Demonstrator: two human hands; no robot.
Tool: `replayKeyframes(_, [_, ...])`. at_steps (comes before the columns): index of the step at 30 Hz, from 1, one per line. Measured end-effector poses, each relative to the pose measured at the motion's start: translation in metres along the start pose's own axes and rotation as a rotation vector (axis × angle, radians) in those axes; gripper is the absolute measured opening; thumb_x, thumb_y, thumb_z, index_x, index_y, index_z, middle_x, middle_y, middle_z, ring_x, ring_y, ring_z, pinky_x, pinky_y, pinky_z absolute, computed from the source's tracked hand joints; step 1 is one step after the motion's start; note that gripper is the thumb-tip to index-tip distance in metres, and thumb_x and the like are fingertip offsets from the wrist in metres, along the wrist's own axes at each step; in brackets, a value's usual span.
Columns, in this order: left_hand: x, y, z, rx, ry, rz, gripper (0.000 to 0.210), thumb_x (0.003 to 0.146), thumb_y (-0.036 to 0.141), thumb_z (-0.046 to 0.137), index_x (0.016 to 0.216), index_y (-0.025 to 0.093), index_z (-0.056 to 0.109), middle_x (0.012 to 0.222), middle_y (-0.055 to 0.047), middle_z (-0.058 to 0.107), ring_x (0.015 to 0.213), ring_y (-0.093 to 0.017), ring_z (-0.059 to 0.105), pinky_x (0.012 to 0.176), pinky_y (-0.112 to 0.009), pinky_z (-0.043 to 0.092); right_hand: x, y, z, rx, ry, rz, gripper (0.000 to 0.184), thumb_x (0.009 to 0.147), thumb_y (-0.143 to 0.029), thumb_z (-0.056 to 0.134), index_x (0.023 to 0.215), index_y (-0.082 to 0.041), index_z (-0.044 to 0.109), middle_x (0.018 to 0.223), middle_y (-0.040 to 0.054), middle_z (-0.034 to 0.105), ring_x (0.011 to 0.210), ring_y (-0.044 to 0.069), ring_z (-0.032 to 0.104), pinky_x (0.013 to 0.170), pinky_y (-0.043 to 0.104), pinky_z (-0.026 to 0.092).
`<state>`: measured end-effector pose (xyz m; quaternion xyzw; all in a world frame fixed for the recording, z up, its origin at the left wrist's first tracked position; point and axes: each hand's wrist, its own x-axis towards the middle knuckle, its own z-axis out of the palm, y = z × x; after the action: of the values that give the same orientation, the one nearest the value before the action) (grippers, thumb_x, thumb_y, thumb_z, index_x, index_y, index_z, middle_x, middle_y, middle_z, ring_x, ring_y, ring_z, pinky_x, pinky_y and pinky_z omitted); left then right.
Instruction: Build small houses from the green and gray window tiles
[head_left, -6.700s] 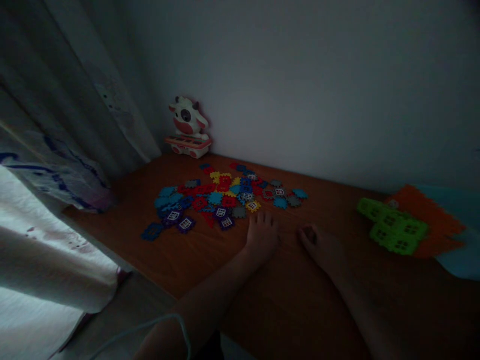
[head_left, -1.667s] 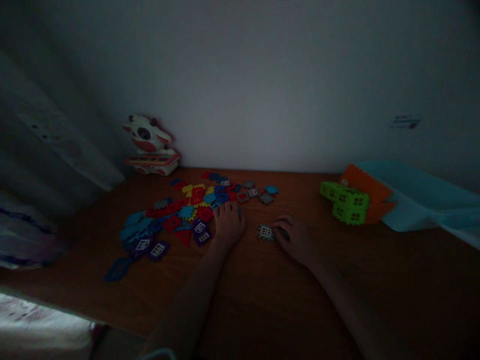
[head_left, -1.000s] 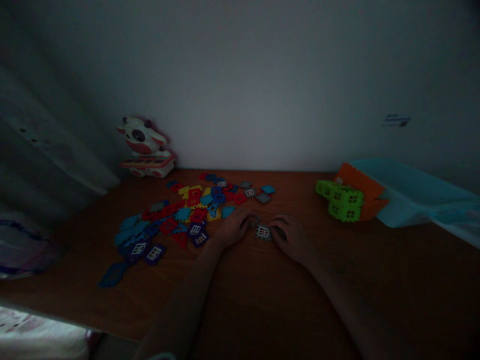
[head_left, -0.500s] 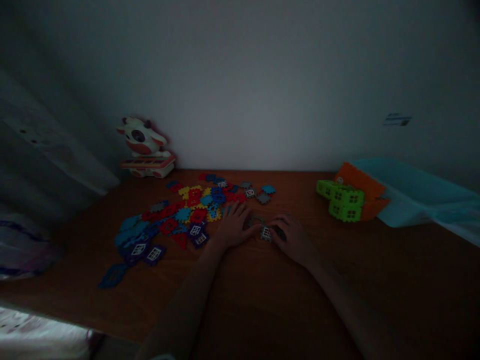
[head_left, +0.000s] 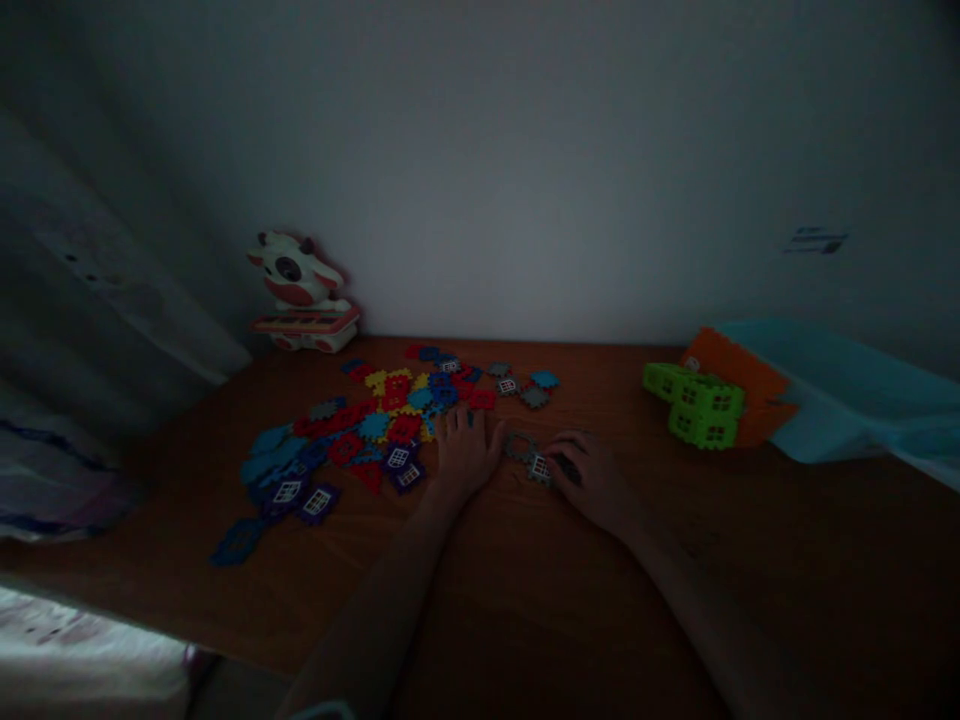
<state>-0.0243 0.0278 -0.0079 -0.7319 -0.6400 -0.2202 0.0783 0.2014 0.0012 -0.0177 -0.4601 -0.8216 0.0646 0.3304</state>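
My left hand (head_left: 469, 452) lies palm down on the table with its fingers spread, touching the right edge of the pile of interlocking plastic tiles (head_left: 375, 426). It grips nothing. Curled fingers of my right hand (head_left: 592, 480) hold the right side of a grey tile with a white window (head_left: 539, 467) on the tabletop. Another grey tile with an open middle (head_left: 512, 446) meets that tile's upper left, between my hands. A dark piece (head_left: 568, 468) shows partly under my right fingers. Several grey tiles (head_left: 535, 398) and a light blue tile (head_left: 545, 379) lie beyond.
A green block structure (head_left: 705, 410) and orange panels (head_left: 754, 385) stand at the right, beside a light blue bin (head_left: 840, 390). A cow-shaped toy keyboard (head_left: 304, 300) sits at the back left. Behind the wooden table (head_left: 540, 590) is a wall; a curtain (head_left: 97, 290) hangs left.
My left hand has drawn back leftward from the grey tiles, uncovering the one with the open middle. My right hand stays at the window tile. The view has shifted slightly.
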Motion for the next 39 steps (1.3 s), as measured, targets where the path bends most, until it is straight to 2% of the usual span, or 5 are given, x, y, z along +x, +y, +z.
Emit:
replayKeyframes(9, [0.002,-0.006,0.004,-0.106,-0.125,0.087,0.044,0.098,0.048,0.044,0.127,0.017,0.058,0.139,-0.018,0.055,0.127,-0.035,0.051,0.109,-0.056,0.038,0.002,0.007,0.002,0.017,0.011,-0.027,0.020,0.095,-0.033,0.053,0.099,-0.024,0.071,0.106,0.0099,0.068,0.098,0.027,0.066,0.088,0.047,0.054])
replayKeyframes(17, [-0.007,-0.009,0.004,-0.353,0.002,0.100,0.033,0.095,0.037,0.054,0.120,0.016,0.060,0.130,-0.016,0.059,0.124,-0.029,0.054,0.109,-0.044,0.045,0.006,0.018,0.004,0.004,0.038,-0.046,0.030,0.095,-0.045,0.049,0.095,-0.024,0.071,0.102,0.0107,0.069,0.091,0.027,0.068,0.082,0.044,0.058])
replayKeyframes(23, [-0.039,-0.004,-0.014,-0.432,-0.052,0.287,0.033,0.093,0.031,0.055,0.120,0.014,0.059,0.121,-0.015,0.062,0.114,-0.026,0.059,0.100,-0.040,0.052,0.006,0.023,0.005,-0.059,0.047,-0.084,0.033,0.095,-0.047,0.049,0.095,-0.023,0.070,0.099,0.0122,0.070,0.090,0.030,0.068,0.084,0.048,0.057])
replayKeyframes(30, [-0.076,-0.004,-0.035,-0.378,-0.068,0.288,0.031,0.093,0.032,0.053,0.118,0.015,0.061,0.128,-0.016,0.061,0.123,-0.029,0.056,0.107,-0.044,0.047,0.000,0.010,-0.001,-0.175,0.080,-0.141,0.031,0.094,-0.045,0.048,0.092,-0.022,0.068,0.097,0.0142,0.070,0.087,0.032,0.069,0.081,0.049,0.057])
replayKeyframes(39, [-0.147,-0.042,-0.084,-0.420,-0.172,0.359,0.031,0.097,0.034,0.048,0.121,0.019,0.060,0.131,-0.009,0.063,0.121,-0.023,0.059,0.109,-0.038,0.044,-0.023,-0.001,0.001,-0.241,0.103,-0.222,0.031,0.096,-0.043,0.046,0.096,-0.020,0.067,0.095,0.0116,0.072,0.084,0.029,0.070,0.077,0.045,0.057])
